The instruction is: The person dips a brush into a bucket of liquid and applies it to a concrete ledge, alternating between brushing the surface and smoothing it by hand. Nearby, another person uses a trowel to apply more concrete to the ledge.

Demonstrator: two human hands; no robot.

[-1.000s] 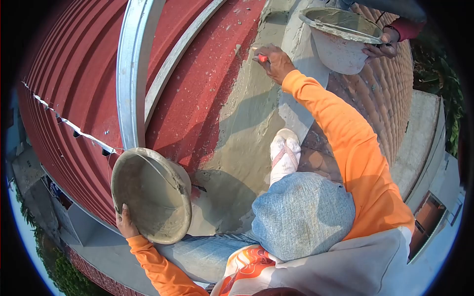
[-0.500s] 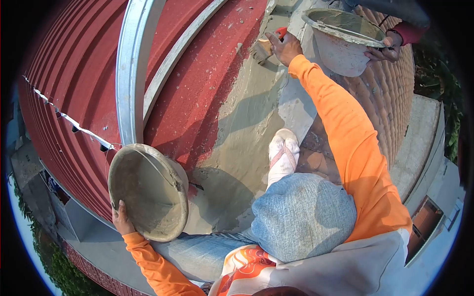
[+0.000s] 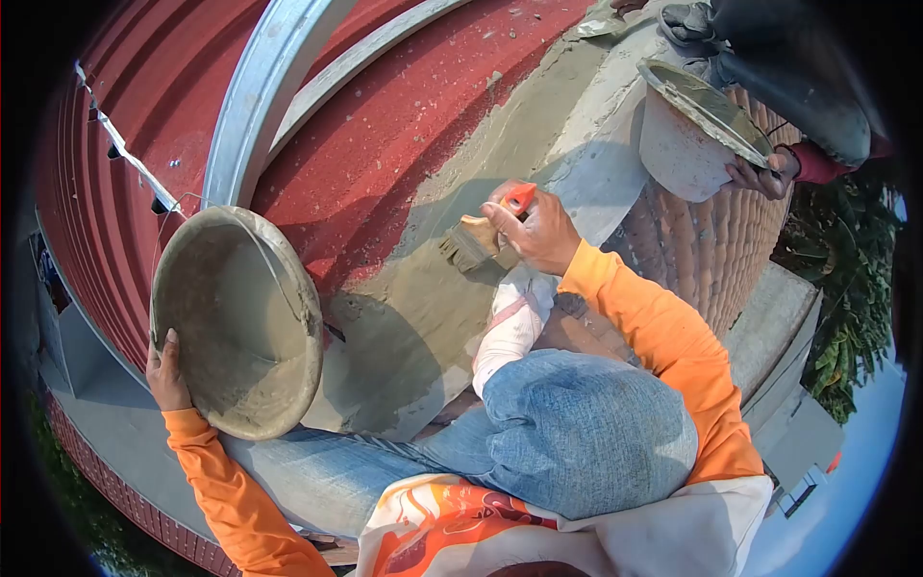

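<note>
Orange-red and tan brush (image 3: 471, 242), grey-brown bucket (image 3: 216, 274), pale-flecked red roofing (image 3: 375, 173), orange sleeves (image 3: 663, 313), blue jeans (image 3: 586, 433)

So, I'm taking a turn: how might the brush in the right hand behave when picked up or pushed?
The brush is probably light, as the right hand alone holds it. Its grey-coated bristles look clumped, so they may flex stiffly when pushed.

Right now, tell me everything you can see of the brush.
The brush is wide and flat, with a red handle end, a tan, wood-like section below it and bristles caked in grey-brown muck. The right hand grips its handle, covering part of it. It is tilted, bristles toward the picture's lower left, over the grey-brown coating; whether they touch it is unclear.
</note>
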